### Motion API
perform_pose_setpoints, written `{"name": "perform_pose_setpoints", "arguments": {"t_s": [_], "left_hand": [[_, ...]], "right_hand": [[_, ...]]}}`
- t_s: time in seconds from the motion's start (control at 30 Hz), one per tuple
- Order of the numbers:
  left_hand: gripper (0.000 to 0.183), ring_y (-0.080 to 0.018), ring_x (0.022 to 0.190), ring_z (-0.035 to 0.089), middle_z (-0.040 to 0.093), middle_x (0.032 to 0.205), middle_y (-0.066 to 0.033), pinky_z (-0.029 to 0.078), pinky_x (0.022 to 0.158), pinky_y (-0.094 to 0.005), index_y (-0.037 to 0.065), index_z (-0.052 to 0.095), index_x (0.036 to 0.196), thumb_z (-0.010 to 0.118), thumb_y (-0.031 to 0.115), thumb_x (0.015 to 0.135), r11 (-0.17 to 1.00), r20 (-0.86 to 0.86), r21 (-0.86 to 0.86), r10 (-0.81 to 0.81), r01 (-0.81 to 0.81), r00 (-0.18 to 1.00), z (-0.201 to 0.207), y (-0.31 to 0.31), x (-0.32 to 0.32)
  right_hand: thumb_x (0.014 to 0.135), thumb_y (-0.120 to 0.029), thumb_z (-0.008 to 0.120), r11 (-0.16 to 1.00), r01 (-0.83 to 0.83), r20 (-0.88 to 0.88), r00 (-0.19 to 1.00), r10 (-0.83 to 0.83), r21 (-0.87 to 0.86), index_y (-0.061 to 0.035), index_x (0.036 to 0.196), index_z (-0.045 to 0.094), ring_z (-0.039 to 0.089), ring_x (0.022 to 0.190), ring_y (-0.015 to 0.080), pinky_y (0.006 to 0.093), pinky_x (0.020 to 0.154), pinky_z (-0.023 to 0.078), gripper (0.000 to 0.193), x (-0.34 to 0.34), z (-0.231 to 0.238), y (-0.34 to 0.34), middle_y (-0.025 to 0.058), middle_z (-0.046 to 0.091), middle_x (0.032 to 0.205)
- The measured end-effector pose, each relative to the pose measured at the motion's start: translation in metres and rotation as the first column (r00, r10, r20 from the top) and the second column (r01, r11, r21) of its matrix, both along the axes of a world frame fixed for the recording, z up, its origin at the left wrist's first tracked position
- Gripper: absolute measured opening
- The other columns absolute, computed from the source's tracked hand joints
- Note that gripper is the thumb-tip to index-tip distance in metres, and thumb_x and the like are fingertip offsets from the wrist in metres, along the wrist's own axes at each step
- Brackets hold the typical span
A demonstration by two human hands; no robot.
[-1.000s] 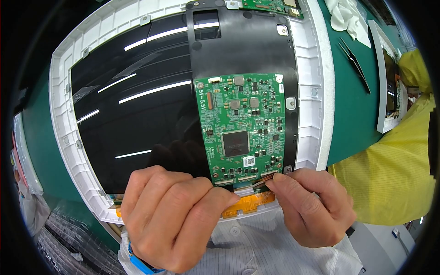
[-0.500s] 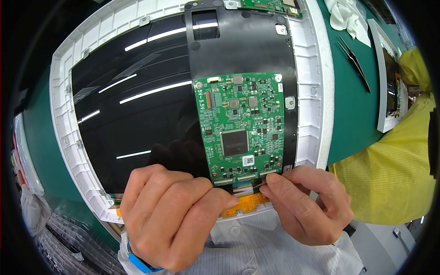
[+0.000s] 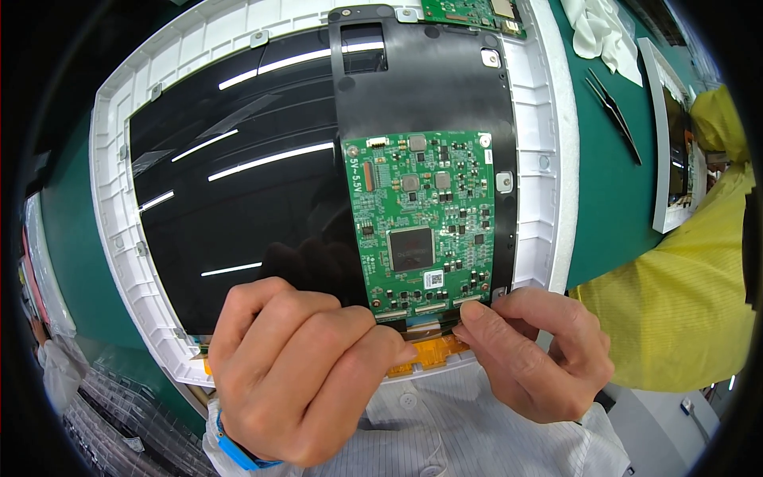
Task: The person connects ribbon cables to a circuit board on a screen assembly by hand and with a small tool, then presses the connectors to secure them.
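Observation:
A green circuit board (image 3: 421,222) sits on a black backing sheet (image 3: 421,87) over a glossy black panel (image 3: 238,199) in a white frame (image 3: 548,159). An orange flat ribbon cable (image 3: 429,354) runs along the board's near edge. My left hand (image 3: 294,366) is curled into a fist with its fingertips pinching the ribbon by the board's connectors. My right hand (image 3: 532,358) pinches the same ribbon from the right, thumb and forefinger pressed at the board's lower right corner.
The frame lies on a green mat (image 3: 604,183). Black tweezers (image 3: 616,115) and a white cloth (image 3: 600,36) lie at the upper right, beside another framed panel (image 3: 675,151). A person in a yellow garment (image 3: 683,302) stands at right. Clear plastic trays (image 3: 111,413) are at lower left.
My right hand's fingers have shifted slightly left along the ribbon toward the board's lower edge. My left hand has stayed put.

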State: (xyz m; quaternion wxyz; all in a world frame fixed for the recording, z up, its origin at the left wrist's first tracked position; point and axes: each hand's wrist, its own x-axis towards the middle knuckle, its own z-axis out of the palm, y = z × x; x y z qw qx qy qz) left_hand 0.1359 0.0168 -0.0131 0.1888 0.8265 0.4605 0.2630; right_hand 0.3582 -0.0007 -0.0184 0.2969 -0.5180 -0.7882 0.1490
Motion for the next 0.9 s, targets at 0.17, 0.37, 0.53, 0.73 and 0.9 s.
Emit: {"name": "perform_pose_setpoints", "arguments": {"t_s": [0.17, 0.37, 0.53, 0.73, 0.9], "left_hand": [[0.027, -0.0211, 0.068, 0.061, 0.064, 0.072, -0.0029, 0.046, 0.064, -0.0390, 0.009, 0.073, 0.079, 0.087, 0.029, 0.067, 1.000, -0.009, -0.015, 0.017, -0.017, 1.000, -0.002, 0.000, 0.001], [0.027, -0.0215, 0.068, 0.061, 0.064, 0.073, -0.0033, 0.046, 0.064, -0.0391, 0.009, 0.073, 0.079, 0.087, 0.029, 0.068, 1.000, -0.019, -0.018, 0.017, -0.018, 1.000, -0.002, 0.001, 0.000], [0.026, -0.0213, 0.069, 0.061, 0.064, 0.073, -0.0033, 0.046, 0.064, -0.0390, 0.009, 0.072, 0.078, 0.088, 0.027, 0.069, 0.999, -0.025, -0.024, 0.022, -0.023, 0.999, -0.002, 0.001, 0.001], [0.025, -0.0215, 0.068, 0.061, 0.064, 0.073, -0.0031, 0.046, 0.064, -0.0391, 0.008, 0.072, 0.078, 0.088, 0.025, 0.069, 0.999, -0.035, -0.036, 0.027, -0.028, 0.999, -0.001, 0.003, 0.001], [0.025, -0.0216, 0.069, 0.061, 0.064, 0.073, -0.0032, 0.046, 0.064, -0.0389, 0.008, 0.072, 0.078, 0.089, 0.024, 0.068, 0.999, -0.031, -0.035, 0.024, -0.025, 0.999, 0.000, 0.003, 0.001]], "right_hand": [[0.061, -0.002, 0.081, 1.000, -0.002, -0.004, 1.000, 0.001, -0.006, 0.0001, 0.103, 0.081, 0.062, 0.060, 0.0132, 0.0242, 0.049, 0.046, 0.042, -0.001, -0.003, -0.002, 0.0103, 0.070, 0.091], [0.061, -0.002, 0.082, 1.000, 0.006, -0.002, 1.000, -0.006, -0.011, -0.0001, 0.102, 0.081, 0.062, 0.060, 0.0134, 0.0243, 0.049, 0.046, 0.041, -0.008, 0.009, -0.005, 0.0103, 0.070, 0.091], [0.061, -0.001, 0.082, 1.000, 0.013, -0.001, 1.000, -0.013, -0.015, -0.0002, 0.102, 0.081, 0.062, 0.060, 0.0135, 0.0243, 0.049, 0.046, 0.041, -0.007, -0.004, -0.006, 0.0102, 0.069, 0.091], [0.061, -0.001, 0.082, 1.000, 0.019, -0.001, 1.000, -0.019, -0.024, -0.0003, 0.102, 0.080, 0.062, 0.060, 0.0136, 0.0244, 0.049, 0.046, 0.041, -0.012, 0.009, -0.007, 0.0102, 0.069, 0.090], [0.061, -0.001, 0.083, 0.999, 0.026, 0.004, 1.000, -0.026, -0.025, -0.0004, 0.101, 0.080, 0.062, 0.060, 0.0137, 0.0244, 0.049, 0.046, 0.040, -0.014, 0.019, -0.009, 0.0101, 0.069, 0.090]]}}
